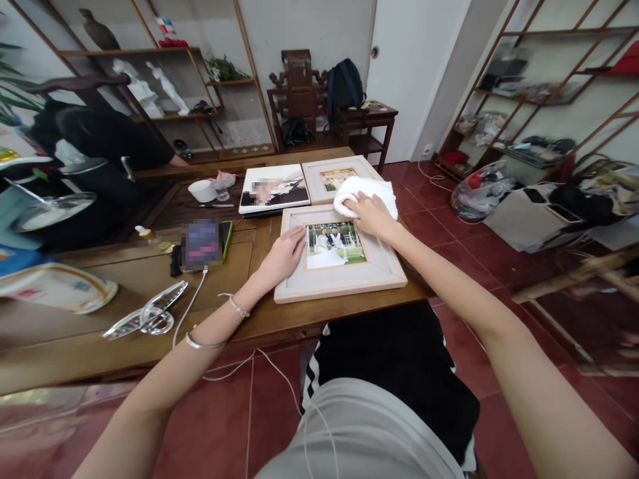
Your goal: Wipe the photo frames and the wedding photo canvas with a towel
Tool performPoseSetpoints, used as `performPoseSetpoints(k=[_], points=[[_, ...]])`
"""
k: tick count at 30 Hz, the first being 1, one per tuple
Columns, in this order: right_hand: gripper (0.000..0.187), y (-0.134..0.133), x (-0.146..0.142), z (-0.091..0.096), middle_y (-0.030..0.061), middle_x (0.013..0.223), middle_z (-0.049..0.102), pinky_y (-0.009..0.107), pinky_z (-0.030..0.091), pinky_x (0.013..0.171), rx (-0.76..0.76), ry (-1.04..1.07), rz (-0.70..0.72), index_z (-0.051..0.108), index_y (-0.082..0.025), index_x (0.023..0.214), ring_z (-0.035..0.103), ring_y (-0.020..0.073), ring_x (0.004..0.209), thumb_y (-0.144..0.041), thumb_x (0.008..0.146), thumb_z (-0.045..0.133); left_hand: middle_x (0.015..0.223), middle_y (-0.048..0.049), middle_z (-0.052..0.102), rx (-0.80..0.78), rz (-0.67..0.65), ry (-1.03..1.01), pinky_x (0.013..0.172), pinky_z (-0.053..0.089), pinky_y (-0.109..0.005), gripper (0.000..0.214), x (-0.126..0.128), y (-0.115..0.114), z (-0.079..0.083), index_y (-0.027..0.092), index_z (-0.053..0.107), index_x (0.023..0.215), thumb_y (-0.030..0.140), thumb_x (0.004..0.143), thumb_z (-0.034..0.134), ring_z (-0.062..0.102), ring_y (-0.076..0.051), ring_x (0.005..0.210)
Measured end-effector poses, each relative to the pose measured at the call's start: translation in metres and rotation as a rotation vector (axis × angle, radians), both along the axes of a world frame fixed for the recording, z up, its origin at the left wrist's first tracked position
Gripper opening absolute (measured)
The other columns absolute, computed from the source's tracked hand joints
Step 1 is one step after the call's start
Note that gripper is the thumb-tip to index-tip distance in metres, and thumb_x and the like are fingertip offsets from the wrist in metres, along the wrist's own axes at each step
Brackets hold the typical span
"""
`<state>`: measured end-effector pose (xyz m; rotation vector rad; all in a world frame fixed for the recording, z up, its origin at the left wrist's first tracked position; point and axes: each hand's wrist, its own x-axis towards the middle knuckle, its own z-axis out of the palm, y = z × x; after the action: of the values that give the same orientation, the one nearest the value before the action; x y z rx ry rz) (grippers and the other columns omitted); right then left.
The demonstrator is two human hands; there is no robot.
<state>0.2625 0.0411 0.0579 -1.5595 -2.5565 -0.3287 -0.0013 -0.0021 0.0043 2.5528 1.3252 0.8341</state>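
Observation:
A pale wooden picture frame (344, 285) with a photo of two people outdoors (332, 245) lies flat at the table's near edge. My left hand (287, 255) rests on its left side, fingers stretched out along the border. In my right hand (372, 216) is a white cloth (372, 189), bunched over the far right corner of the frame. Behind it lies a second pale frame (317, 186), partly covered by the cloth. A white-edged photo panel (274, 186) sits beside that one, on top of something dark.
On the wooden table (249, 319) to the left are a phone (204, 244) with a white cable, a clear hair claw (150, 313), a small dropper bottle (154, 239), a white cup (203, 191) and a plastic packet (54, 286). A person in black (100, 140) is at the far left.

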Motion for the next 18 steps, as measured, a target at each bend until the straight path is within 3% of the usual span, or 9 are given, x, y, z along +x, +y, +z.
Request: performPoseSetpoints(k=[6,15,18], points=[[0.053,-0.023,0.003,0.002,0.0195,0.122,0.063,0.042,0.034,0.089,-0.03,-0.061,0.052,0.055,-0.014,0.131,0.052,0.0333,0.117,-0.002,0.081,0.042,0.136,-0.0193,0.06,0.007,0.006,-0.013,0.115,0.039,-0.046,0.043,0.0,0.001,-0.001,0.005,0.062,0.127,0.028,0.097,0.039,0.054,-0.028,0.131],[0.048,-0.119,0.006,0.037,0.0156,0.109,0.069,0.037,0.039,0.083,-0.215,-0.178,0.2,0.06,-0.02,0.125,0.065,0.0282,0.091,-0.003,0.083,0.044,0.137,-0.0162,0.06,0.012,0.007,-0.022,0.116,0.038,-0.047,0.042,-0.001,0.001,-0.004,0.01,0.061,0.127,0.029,0.098,0.038,0.052,-0.027,0.133],[0.048,-0.14,0.004,0.038,0.0147,0.115,0.069,0.04,0.041,0.089,-0.244,-0.143,0.253,0.061,-0.021,0.124,0.064,0.0296,0.102,-0.003,0.082,0.046,0.138,-0.017,0.059,0.005,0.0,-0.016,0.117,0.037,-0.046,0.043,-0.001,0.002,-0.005,0.009,0.061,0.128,0.029,0.098,0.037,0.051,-0.027,0.134]])
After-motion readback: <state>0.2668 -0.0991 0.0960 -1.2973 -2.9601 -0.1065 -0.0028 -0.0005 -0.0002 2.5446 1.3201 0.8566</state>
